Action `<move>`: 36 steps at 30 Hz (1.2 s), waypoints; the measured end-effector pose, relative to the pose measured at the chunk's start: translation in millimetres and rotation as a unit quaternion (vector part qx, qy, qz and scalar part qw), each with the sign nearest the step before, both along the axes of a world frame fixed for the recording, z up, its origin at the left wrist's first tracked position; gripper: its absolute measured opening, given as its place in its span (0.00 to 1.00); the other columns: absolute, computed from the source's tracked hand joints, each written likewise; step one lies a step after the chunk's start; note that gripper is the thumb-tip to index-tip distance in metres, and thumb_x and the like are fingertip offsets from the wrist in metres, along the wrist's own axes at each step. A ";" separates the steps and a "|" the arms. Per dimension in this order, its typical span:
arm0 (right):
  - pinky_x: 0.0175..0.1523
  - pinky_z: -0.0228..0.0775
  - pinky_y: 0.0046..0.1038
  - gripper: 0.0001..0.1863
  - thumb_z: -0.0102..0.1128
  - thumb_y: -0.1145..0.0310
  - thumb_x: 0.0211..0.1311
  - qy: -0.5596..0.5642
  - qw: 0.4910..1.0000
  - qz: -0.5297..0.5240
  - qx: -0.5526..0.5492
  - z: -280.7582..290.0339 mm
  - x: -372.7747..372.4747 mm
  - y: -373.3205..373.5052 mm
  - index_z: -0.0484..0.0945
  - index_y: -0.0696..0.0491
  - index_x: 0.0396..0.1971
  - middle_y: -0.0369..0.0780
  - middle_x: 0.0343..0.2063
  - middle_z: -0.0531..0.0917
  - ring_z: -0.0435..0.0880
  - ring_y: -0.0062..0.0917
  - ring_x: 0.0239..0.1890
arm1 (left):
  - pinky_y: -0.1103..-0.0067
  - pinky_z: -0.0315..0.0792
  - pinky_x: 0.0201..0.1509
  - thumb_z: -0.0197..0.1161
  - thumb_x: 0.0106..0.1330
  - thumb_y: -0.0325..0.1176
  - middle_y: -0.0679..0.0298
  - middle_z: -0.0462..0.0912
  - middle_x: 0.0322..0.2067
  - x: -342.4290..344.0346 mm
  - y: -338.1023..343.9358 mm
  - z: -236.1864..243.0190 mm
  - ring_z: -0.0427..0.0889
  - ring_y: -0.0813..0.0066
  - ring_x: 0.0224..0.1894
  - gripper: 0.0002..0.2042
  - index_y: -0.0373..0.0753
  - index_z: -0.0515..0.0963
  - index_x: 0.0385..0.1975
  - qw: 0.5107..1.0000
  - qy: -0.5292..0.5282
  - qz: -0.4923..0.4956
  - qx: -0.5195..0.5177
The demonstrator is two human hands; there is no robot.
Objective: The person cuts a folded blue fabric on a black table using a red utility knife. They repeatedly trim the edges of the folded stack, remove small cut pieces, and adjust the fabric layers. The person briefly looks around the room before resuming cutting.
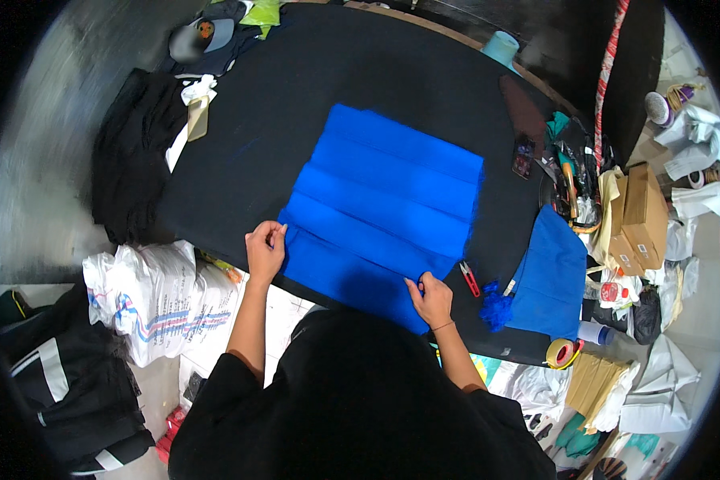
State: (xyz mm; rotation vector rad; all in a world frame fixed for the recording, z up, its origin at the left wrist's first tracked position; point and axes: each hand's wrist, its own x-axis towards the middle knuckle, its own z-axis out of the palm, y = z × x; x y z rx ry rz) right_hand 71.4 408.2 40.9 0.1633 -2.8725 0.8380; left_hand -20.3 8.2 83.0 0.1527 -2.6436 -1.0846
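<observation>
A bright blue piece of fabric (392, 180) with frayed side edges lies on the black-covered table (240, 168), several parallel crease lines or pleats running across it. My left hand (266, 246) pinches the fabric at its left edge, thumb and fingers together. Lower down on the right, my right hand (431, 298) grips the fabric along the fold nearest me, its fingers closed. Beside the right hand lie small red-handled thread snips (470, 280) and a tuft of loose blue threads (496, 309).
A second folded blue cloth (548, 276) rests at the table's right edge, near a roll of tape (562, 353). A phone (523, 156) and a basket of tools (572, 188) sit farther back. Black cloth (132, 152) and white plastic bags (156, 300) are at the left.
</observation>
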 end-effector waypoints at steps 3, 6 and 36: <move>0.28 0.72 0.38 0.22 0.75 0.55 0.65 -0.011 1.000 -0.004 0.002 1.3 -2.2 -1.4 0.71 0.52 0.25 0.40 0.18 0.78 0.82 0.39 0.21 | 0.68 0.64 0.43 0.67 0.70 0.31 0.63 0.82 0.27 -1.1 3.9 12.5 0.79 0.65 0.29 0.06 0.39 0.81 0.30 0.997 0.028 -0.058 -0.041; 0.28 0.72 0.38 0.23 0.74 0.54 0.65 -0.005 1.000 0.000 0.018 -1.2 -3.8 -0.1 0.71 0.51 0.25 0.40 0.17 0.79 0.83 0.38 0.21 | 0.65 0.66 0.45 0.64 0.67 0.26 0.59 0.85 0.32 -2.4 16.0 20.3 0.83 0.56 0.35 0.03 0.38 0.82 0.30 0.979 0.052 -0.160 -0.115; 0.32 0.73 0.29 0.21 0.52 0.52 0.84 -0.061 0.671 -0.286 -0.682 22.6 21.3 124.8 0.69 0.46 0.27 0.31 0.19 0.68 0.66 0.18 0.20 | 0.47 0.35 0.84 0.49 0.81 0.42 0.59 0.55 0.82 2.4 101.1 -27.6 0.48 0.51 0.84 0.28 0.47 0.62 0.80 0.935 -0.037 -0.189 -0.299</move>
